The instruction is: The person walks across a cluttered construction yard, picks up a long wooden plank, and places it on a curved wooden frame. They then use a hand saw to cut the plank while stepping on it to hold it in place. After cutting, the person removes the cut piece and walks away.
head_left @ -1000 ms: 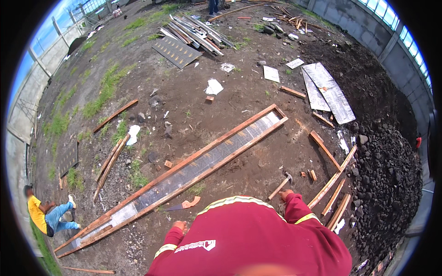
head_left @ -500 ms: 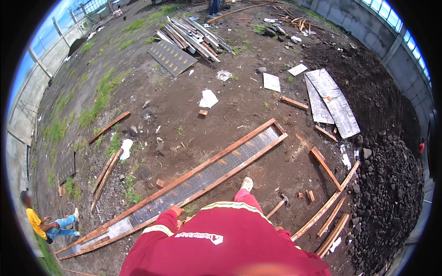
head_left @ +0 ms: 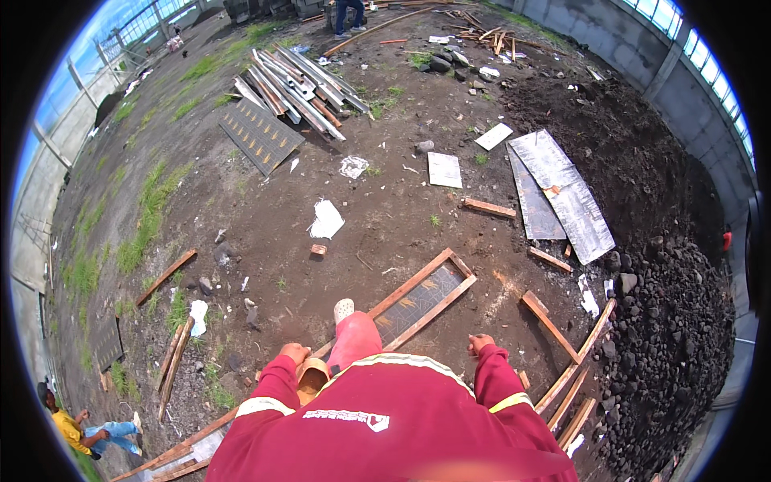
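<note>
Since half a second ago, one shoe (head_left: 344, 310) has gone from the near side of the wooden frame (head_left: 431, 323) to beyond its far rail, so a red trouser leg (head_left: 356, 341) now crosses it. On my feed both hands are out in front of the body, and the right one, mostly hidden before, has come into view.

I count one frame, dark panel (head_left: 418, 299) inside, running from just ahead toward the lower left; the body hides its middle. The left hand (head_left: 295, 353) is curled near the far rail, beside a tan pouch (head_left: 312, 377); I cannot tell whether it grips anything. The right hand (head_left: 480, 344) hangs half open past the near rail, fingers loosely bent, nothing visible in it.

Beyond the frame I count one small block (head_left: 319, 250), two white boards (head_left: 444, 169), two overlapping grey sheets (head_left: 566, 201) and one heap of long bars (head_left: 301, 92), too tangled to count. To the left lie two paired sticks (head_left: 170, 361) and one single stick (head_left: 166, 277); a co-worker in yellow (head_left: 68, 430) sits at the lower left edge.

For moving, I have bare soil (head_left: 385, 233) between block and frame, and a strip right of the frame's end. At least four planks (head_left: 552, 325) edge that strip, with the gravel bank (head_left: 666, 353) just behind them.
</note>
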{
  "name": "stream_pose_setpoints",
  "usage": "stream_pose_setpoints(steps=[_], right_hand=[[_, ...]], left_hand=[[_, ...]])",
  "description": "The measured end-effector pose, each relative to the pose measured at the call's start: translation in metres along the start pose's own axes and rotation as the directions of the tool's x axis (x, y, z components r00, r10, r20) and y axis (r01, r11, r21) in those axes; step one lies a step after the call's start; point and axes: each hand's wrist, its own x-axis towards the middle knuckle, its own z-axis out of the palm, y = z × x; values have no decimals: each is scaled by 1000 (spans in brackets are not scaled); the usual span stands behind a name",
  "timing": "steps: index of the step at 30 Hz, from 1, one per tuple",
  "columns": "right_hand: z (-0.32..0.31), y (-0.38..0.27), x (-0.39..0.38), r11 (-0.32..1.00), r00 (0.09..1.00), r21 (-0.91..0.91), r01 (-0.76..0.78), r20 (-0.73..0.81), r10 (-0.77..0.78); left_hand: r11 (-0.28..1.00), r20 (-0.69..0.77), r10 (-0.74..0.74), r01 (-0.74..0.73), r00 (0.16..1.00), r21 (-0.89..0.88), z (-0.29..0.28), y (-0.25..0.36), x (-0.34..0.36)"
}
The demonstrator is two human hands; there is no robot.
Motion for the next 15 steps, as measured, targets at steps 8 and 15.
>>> stream_pose_setpoints(steps=[8, 15], right_hand=[[30, -130, 91, 970, 1000, 242, 0, 12, -3], [42, -165, 151, 754, 996, -656, -24, 52, 77]], left_hand=[[869, 431, -327, 87, 841, 488, -57, 38, 154], [999, 23, -45, 45, 999, 11, -169, 167, 354]])
